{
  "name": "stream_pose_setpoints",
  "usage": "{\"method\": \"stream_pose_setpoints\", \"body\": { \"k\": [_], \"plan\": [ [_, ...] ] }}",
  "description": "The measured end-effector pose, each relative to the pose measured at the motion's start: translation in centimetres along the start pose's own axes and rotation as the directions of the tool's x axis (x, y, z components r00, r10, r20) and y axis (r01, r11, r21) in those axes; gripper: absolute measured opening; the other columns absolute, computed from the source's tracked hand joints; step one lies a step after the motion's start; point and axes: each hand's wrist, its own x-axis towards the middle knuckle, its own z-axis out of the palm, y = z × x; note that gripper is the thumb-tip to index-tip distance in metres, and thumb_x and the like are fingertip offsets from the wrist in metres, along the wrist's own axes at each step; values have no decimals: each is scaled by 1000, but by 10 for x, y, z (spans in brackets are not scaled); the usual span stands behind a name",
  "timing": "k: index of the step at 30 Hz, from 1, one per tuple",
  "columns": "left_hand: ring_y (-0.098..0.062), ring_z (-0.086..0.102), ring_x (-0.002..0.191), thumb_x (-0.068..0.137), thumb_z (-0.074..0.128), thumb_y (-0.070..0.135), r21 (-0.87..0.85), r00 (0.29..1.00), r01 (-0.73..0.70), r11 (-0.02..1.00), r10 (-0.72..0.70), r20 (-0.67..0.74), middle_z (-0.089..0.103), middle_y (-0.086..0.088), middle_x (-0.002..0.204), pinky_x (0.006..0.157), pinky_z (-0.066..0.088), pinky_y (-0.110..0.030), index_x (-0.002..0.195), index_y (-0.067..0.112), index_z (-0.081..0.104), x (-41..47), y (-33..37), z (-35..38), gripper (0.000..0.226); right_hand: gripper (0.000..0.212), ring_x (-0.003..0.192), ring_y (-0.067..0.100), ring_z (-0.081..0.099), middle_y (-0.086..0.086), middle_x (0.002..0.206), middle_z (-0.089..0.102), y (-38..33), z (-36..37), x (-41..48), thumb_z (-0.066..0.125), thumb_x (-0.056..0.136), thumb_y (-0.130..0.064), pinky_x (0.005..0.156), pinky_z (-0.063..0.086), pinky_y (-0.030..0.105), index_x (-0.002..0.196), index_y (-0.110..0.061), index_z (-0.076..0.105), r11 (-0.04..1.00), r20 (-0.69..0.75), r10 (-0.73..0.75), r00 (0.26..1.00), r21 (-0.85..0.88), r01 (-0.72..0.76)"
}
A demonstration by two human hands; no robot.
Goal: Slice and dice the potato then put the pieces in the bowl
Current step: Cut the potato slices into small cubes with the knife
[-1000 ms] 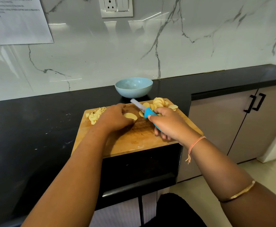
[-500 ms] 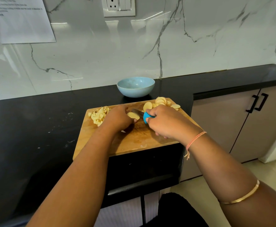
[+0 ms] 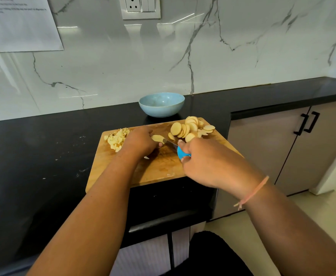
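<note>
Near the middle of the wooden chopping board [image 3: 159,170], the left hand [image 3: 141,141] pins a pale potato slice [image 3: 157,138] under curled fingers. The right hand [image 3: 207,164] clenches the blue-handled knife [image 3: 180,151]. Fingertips should sit tucked back, and the strips should be cut evenly.

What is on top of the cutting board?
Diced potato at left, round slices at right, one slice held by the left hand, the knife in the right hand. The cutting board beneath both hands is hidden.

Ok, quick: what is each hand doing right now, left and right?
Left hand: fingers curled, holding a potato slice down on the cutting board.
Right hand: gripping the knife by its blue handle.
</note>
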Motion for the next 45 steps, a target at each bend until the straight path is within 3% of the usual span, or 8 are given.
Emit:
{"method": "stream_pose_setpoints", "body": {
  "k": [7, 9, 12, 19, 26, 33, 37, 45],
  "plan": [
    [-25, 61, 108, 85, 71, 28, -22, 1000, 2, 1000, -2, 19, 57, -8, 133, 97, 50, -40, 137, 10, 48, 0, -3, -1, 60, 49, 100, 16, 54, 0, 128, 56, 6, -13, -5, 45, 95, -25, 82, 48, 29, 144, -31, 39, 998, -64, -1, 998, 66, 5],
    [-23, 64, 97, 85, 70, 26, -46, 999, 13, 999, -12, 34, 61, -8, 124, 92, 53, -37, 132, 9, 51, 1, -3, -2, 53, 50, 94, 16, 54, 0, 130, 56, 3, -12, 4, 44, 96, -25, 67, 43, 24, 144, -32, 37, 995, -106, 0, 994, 100, 11],
    [-16, 64, 78, 87, 68, 21, -95, 998, 40, 995, -35, 53, 63, -6, 112, 80, 55, -31, 130, 11, 51, 1, -3, -5, 47, 49, 103, 20, 55, 2, 128, 56, -4, -7, 21, 42, 97, -26, 77, 47, 27, 145, -30, 36, 996, -80, 6, 997, 85, 1],
    [-23, 65, 93, 86, 68, 14, -163, 998, 61, 985, -55, 38, 61, -7, 116, 89, 55, -40, 131, 11, 48, 0, -4, -4, 50, 45, 102, 22, 57, 5, 124, 57, -15, 3, 48, 44, 96, -28, 90, 50, 35, 140, -19, 45, 997, 1, 47, 999, 67, -47],
    [-22, 64, 98, 86, 68, 16, -133, 999, 31, 991, -28, 18, 62, -7, 120, 91, 53, -36, 137, 12, 46, 1, -5, -4, 56, 43, 54, 14, 51, 10, 96, 63, -16, -17, 27, 42, 92, -15, 50, 39, 24, 134, -12, 50, 998, 90, 30, 995, 43, -34],
    [-21, 57, 114, 84, 71, 19, -117, 1000, 5, 993, -5, 4, 58, -3, 131, 99, 47, -35, 139, 12, 45, 2, -8, -2, 61, 43, 88, 16, 57, 0, 119, 59, -3, -15, -12, 47, 93, -22, 80, 51, 30, 136, -25, 49, 999, 30, 23, 999, 38, -24],
    [-20, 62, 99, 86, 69, 14, -154, 999, 15, 988, -8, 44, 62, -5, 118, 93, 51, -36, 136, 11, 46, 6, -10, -4, 55, 42, 84, 16, 57, 2, 121, 57, -4, -19, -3, 44, 95, -24, 71, 48, 29, 137, -24, 49, 998, -53, 10, 999, 67, -7],
    [-20, 62, 94, 88, 66, 11, -155, 1000, 30, 987, -30, 0, 58, -10, 124, 82, 54, -32, 143, 12, 34, 9, -12, -1, 64, 47, 109, 22, 54, 5, 132, 54, -13, 5, 47, 43, 97, -26, 90, 47, 30, 144, -22, 40, 993, -18, 16, 1000, 115, -13]
  ]
}}
